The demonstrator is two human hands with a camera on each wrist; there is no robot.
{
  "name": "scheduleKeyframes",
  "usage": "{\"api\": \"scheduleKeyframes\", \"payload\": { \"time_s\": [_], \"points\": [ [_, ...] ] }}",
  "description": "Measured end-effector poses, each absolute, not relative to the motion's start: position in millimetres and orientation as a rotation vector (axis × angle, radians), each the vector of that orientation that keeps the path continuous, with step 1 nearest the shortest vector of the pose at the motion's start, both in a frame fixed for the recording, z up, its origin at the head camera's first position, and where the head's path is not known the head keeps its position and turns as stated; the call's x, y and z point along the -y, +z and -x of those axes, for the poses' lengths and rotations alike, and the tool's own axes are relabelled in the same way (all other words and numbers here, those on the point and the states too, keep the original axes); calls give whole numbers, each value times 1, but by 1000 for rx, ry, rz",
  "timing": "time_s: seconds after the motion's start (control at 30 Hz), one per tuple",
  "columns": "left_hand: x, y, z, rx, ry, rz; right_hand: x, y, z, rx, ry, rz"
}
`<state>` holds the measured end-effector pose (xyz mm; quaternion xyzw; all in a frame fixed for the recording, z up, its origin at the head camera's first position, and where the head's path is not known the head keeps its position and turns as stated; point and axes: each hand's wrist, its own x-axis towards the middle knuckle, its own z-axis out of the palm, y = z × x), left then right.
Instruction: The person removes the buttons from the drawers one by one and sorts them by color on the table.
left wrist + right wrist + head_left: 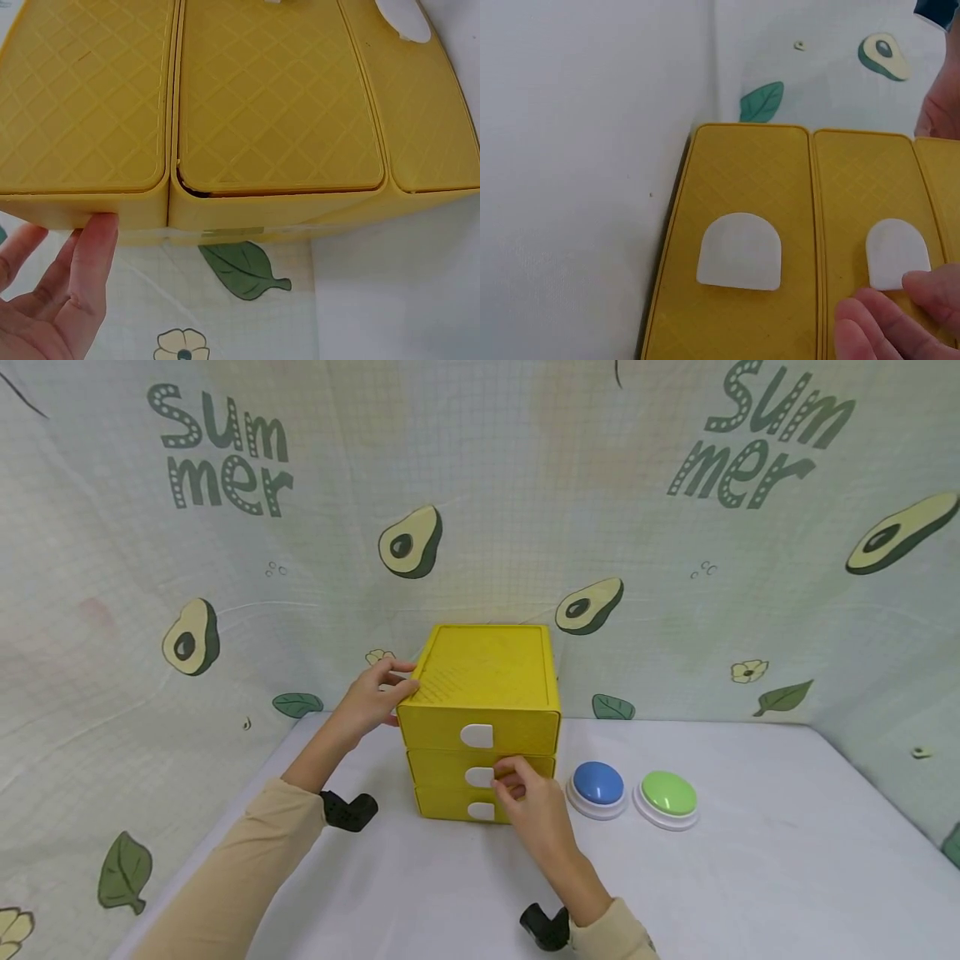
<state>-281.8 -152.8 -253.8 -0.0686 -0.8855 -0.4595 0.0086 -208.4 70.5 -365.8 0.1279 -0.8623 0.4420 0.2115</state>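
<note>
A yellow three-drawer box [487, 668] stands on the white table, with a white handle on each drawer. My left hand [373, 697] rests against the box's upper left side, its fingers nearly straight; in the left wrist view the fingers [90, 255] touch the top drawer section. My right hand [536, 814] is at the middle drawer, thumb and fingertips pinching the edge of its white handle [478, 777]. In the right wrist view the thumb meets a corner of that handle [896, 255]. A narrow dark gap shows at one corner of the middle drawer [281, 97].
A blue button [598, 783] and a green button [669, 793], both on white bases, stand right of the box on the table [765, 852]. Behind is a cloth backdrop [495, 485] printed with avocados, leaves and lettering. Black wrist devices hang at both cuffs.
</note>
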Motion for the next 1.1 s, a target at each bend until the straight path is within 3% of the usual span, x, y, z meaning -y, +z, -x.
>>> {"api": "scheduleKeyframes", "payload": {
  "time_s": [1.1],
  "points": [
    [154,-256,281,2760,-1443,222,-71,-364,215,2383,1302,-365]
  ]
}}
